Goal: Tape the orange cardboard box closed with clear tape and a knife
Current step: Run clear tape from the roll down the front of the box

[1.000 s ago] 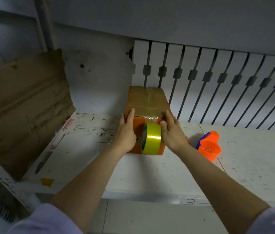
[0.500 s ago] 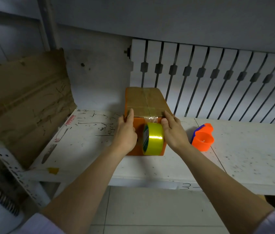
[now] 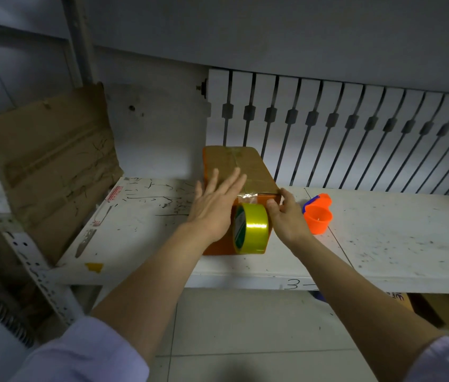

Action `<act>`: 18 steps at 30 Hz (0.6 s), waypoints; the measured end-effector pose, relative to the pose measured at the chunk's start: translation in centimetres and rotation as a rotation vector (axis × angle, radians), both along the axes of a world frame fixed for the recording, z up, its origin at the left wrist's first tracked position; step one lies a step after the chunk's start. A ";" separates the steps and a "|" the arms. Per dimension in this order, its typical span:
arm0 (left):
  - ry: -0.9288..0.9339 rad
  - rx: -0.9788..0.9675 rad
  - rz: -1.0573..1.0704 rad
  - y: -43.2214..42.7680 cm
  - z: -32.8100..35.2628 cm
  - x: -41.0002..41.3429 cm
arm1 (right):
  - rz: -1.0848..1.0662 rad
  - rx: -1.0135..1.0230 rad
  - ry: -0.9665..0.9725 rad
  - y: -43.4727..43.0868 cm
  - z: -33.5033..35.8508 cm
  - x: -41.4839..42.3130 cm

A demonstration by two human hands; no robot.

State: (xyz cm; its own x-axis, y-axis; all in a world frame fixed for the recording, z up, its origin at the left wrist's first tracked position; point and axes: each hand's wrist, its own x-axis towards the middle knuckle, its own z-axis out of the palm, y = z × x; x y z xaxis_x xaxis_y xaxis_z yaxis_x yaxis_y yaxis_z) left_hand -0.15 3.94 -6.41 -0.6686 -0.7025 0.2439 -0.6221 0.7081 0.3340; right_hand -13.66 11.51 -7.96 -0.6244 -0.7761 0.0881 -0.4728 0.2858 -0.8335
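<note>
On the white, ink-scribbled worktop [image 3: 146, 216] the orange cardboard box [image 3: 238, 166] lies lengthwise, its far end toward the slatted white panel behind and its near end facing the person. Its top flaps look already down, with a strip of clear tape running along the top seam and folding over the near edge, where a crinkled bit of tape shines. The roll of clear tape [image 3: 251, 228] hangs from that strip against the box's near face, standing on edge.

The left hand [image 3: 215, 205] is flat and spread, fingers apart, palm on the near part of the box top beside the seam; it grips nothing. The right hand [image 3: 286, 216] has its fingers curled, thumb at the near top corner of the box and the others touching the side of the roll; whether it truly pinches the roll I cannot tell.

I'd judge this the smoothing step: tape laid, being pressed down. Next the tape wants cutting near the box's front edge, which calls for a blade. An orange and blue plastic tool [image 3: 317, 215] sits just to the right of the box; I cannot say whether it is the knife.
</note>
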 end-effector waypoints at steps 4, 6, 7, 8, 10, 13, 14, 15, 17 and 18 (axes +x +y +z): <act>-0.196 -0.011 -0.072 -0.6 -0.3 -0.3 | -0.178 -0.037 -0.301 0.7 0.9 1.6; -0.233 0.007 -0.076 -0.8 0.0 -0.5 | -0.019 -0.032 -0.494 1.2 1.3 2.7; -0.248 0.028 -0.079 -0.8 0.3 -0.6 | 0.042 -0.036 -0.539 1.3 1.2 3.1; -0.262 0.045 -0.081 -0.8 0.6 -0.6 | 0.085 -0.043 -0.566 1.4 0.9 3.4; -0.281 0.055 -0.083 -0.9 0.9 -0.7 | 0.123 -0.070 -0.606 1.6 0.5 4.0; -0.288 0.039 -0.075 -1.1 0.6 -0.8 | 0.156 -0.110 -0.627 1.7 0.0 4.2; -0.286 0.033 -0.074 -1.1 0.5 -0.9 | 0.158 -0.109 -0.616 1.7 -0.1 4.2; -0.285 0.026 -0.072 -1.1 0.5 -0.8 | 0.156 -0.111 -0.603 1.6 -0.1 4.3; -0.288 0.013 -0.064 -0.9 0.4 -0.7 | 0.143 -0.111 -0.589 1.5 -0.2 4.4; -0.286 0.007 -0.056 -0.9 0.3 -0.7 | 0.141 -0.100 -0.587 1.4 -0.2 4.4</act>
